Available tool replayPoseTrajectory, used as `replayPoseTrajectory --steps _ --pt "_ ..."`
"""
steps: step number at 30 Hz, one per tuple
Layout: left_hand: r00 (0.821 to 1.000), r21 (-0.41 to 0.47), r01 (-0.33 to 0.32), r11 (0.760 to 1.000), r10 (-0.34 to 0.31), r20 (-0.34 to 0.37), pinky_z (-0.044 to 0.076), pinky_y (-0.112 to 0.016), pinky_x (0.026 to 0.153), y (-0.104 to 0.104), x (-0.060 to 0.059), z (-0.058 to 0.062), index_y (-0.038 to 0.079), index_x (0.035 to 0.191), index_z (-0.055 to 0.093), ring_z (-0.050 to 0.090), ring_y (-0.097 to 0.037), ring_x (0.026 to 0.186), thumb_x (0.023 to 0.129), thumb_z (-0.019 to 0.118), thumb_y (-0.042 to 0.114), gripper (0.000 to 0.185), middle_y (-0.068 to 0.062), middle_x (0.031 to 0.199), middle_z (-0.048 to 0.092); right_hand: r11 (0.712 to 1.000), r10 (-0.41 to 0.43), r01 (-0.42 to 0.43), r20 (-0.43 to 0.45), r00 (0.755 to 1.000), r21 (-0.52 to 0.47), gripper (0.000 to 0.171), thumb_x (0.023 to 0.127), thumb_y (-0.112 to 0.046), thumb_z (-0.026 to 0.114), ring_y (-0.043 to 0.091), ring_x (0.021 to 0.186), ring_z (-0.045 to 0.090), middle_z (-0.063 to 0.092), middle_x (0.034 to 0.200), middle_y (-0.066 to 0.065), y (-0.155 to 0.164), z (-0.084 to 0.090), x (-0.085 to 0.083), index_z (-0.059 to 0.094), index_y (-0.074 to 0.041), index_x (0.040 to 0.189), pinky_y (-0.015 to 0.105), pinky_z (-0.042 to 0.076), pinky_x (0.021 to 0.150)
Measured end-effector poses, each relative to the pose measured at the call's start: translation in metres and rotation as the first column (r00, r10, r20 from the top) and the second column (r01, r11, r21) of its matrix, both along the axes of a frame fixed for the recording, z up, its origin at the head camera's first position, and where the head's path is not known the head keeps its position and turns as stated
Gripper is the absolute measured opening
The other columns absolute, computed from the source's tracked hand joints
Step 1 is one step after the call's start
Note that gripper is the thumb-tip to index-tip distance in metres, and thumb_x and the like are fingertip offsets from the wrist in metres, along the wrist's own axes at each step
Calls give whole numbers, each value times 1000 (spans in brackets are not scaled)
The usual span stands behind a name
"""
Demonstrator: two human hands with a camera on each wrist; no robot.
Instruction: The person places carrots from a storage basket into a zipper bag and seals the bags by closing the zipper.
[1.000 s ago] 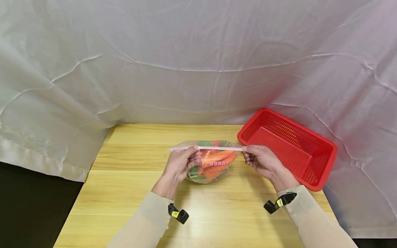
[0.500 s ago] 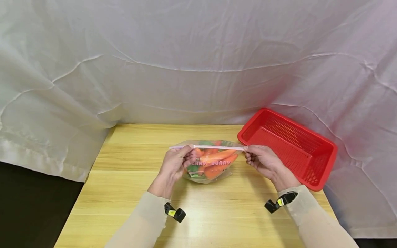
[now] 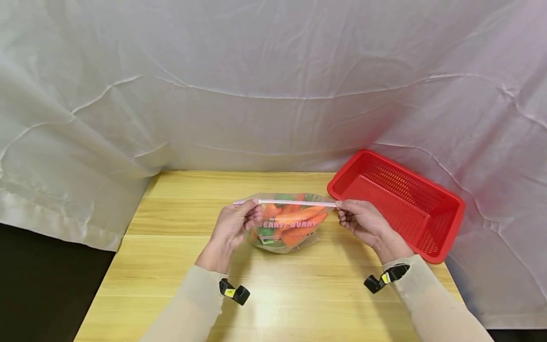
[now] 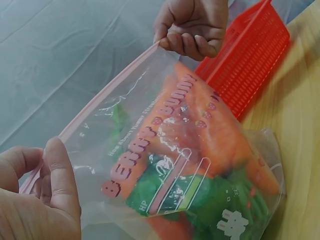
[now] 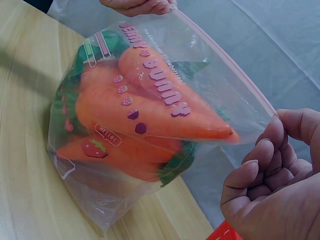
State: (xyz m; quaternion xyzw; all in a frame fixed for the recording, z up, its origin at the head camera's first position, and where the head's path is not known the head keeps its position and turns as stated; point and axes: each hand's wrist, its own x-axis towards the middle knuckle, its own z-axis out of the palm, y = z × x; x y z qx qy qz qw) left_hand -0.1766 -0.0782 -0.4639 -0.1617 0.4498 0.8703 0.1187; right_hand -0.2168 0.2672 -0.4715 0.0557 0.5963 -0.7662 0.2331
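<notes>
A clear, glossy plastic zip bag (image 3: 285, 223) stands upright on the pale wooden bench (image 3: 171, 266), its bottom resting on the wood near the middle and its top lifted taut between two hands. The left hand (image 3: 232, 228) pinches the pink zip strip (image 3: 295, 203) near its left end, thumb and curled fingers (image 4: 57, 175) pressed together over the seal. The right hand (image 3: 363, 222) pinches the strip's right end, its fingers (image 5: 260, 170) curled into the palm with the strip caught at their tips. The strip runs as a thin straight line from one hand to the other.

Inside the bag lie several smooth, tapered orange carrots (image 5: 160, 107) with dark green leafy tops (image 4: 200, 195), packed slantwise and bulging the crinkled film outward. Pink block letters reading BERRY BUNNY (image 3: 290, 224) cross the front of the bag, along with small strawberry marks and a striped label.

Just to the right of the bag, by the right hand, sits a red plastic basket (image 3: 444, 223), rectangular with rounded corners and a fine perforated grid over its floor and walls; it lies at an angle on the far right corner of the bench. A wrinkled white cloth (image 3: 256, 95) hangs behind the bench and drapes down at both sides. Both forearms wear close-fitting beige sleeves (image 3: 192, 308), each with a small black clip at the wrist.
</notes>
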Motion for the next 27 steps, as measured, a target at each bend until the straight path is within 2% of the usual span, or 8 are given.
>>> replayPoseTrajectory --steps 8,20,27 --pt "1000 -21 -31 999 31 1 60 -18 67 -15 1 1 6 87 75 70 -9 65 103 63 4 20 -4 76 73 1000 -6 6 -2 1000 -7 28 106 -10 58 10 71 58 66 76 -1 0 2 0 76 -12 84 21 52 66" --pt "997 -13 -67 998 67 24 60 -19 70 -33 -1 7 7 86 75 70 -11 68 102 64 4 20 -4 78 73 1000 -28 28 16 999 -3 26 105 -11 60 10 72 58 66 77 -1 0 4 0 76 -12 84 22 52 67" --pt "998 -25 -52 998 53 31 60 -19 72 -39 1 8 7 88 75 69 -11 70 103 64 8 19 -3 80 73 1000 -12 12 -12 1000 20 26 105 -12 60 10 72 57 65 77 -1 -4 7 2 74 -12 84 21 52 67"
